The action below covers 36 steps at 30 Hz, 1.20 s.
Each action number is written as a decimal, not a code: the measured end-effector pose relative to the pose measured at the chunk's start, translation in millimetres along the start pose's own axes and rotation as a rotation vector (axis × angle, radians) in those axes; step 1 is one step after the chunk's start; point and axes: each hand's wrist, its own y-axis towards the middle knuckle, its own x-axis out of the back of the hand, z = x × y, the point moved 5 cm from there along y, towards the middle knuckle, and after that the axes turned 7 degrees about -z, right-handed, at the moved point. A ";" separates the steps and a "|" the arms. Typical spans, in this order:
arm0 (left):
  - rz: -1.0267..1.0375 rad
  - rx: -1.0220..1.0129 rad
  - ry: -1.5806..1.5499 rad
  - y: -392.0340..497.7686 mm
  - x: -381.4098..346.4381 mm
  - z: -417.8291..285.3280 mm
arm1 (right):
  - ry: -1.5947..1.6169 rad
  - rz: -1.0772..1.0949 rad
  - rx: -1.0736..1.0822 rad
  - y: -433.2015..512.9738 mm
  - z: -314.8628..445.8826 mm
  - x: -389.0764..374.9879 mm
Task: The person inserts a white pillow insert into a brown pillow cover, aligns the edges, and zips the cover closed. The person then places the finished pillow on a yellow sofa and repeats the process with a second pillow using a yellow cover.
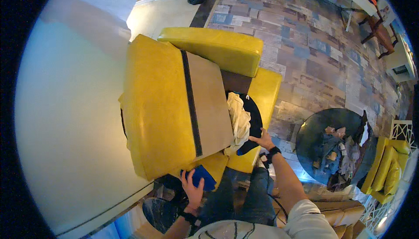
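Observation:
A yellow upholstered armchair (pixel 157 108) stands before me, with a tan panel (pixel 209 104) and a dark strip facing up. Beside the panel, a crumpled cream cloth (pixel 239 118) lies against a black cloth (pixel 255 111), above the yellow front edge of the seat. My right hand (pixel 263 139) touches the black cloth near its outer edge, thumb pointing to the cream cloth. My left hand (pixel 192 188) rests with spread fingers on a flat blue item (pixel 203 178), perhaps folded fabric, over the yellow armrest (pixel 217 167). How firmly either hand grips is unclear.
A round dark table (pixel 304 131) at right bears a heap of clothes (pixel 337 154). Another yellow armchair (pixel 386 170) stands beyond it. A small round dark table (pixel 160 212) sits at lower left. White wall (pixel 72 114) borders the chair's left. A wooden chair (pixel 379 36) is at upper right.

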 end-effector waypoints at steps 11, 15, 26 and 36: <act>0.407 -0.052 0.358 -20.9 -58.7 80.1 | -0.196 -0.164 -0.367 106.1 -14.9 -154.9; 0.439 0.025 0.336 -27.2 -59.3 89.2 | -0.044 -0.262 -0.320 123.9 -27.6 -176.5; 0.381 -0.066 0.336 -18.6 -56.2 73.3 | 0.805 -0.010 -0.231 -6.4 5.1 -85.4; 0.189 -0.146 0.338 -23.2 -49.1 60.9 | 0.975 -0.631 -0.135 -252.0 -56.1 222.5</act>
